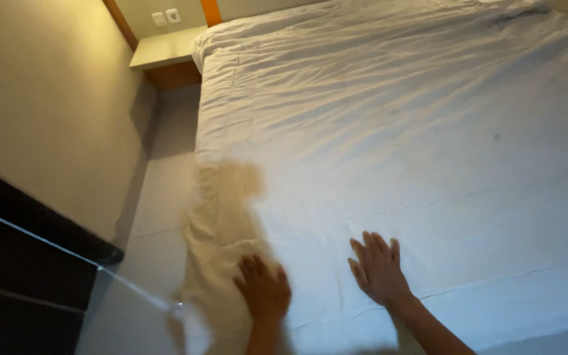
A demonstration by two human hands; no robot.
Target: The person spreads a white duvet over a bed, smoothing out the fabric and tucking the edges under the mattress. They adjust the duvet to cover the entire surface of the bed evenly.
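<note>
Beige wall point(47, 98) on my left in warm light, grey floor point(165, 190) along it, pale nightstand point(165, 47) in the corner, two white sockets point(166, 16) above, dark furniture point(21, 263) at lower left

left grip point(263, 288): bare, no sleeve | right grip point(379, 268): bare forearm

From twelve to three o'clock the white sheet point(396, 131) lay open; at nine o'clock a wall point(47, 112) closed the narrow floor strip point(165, 197).
</note>
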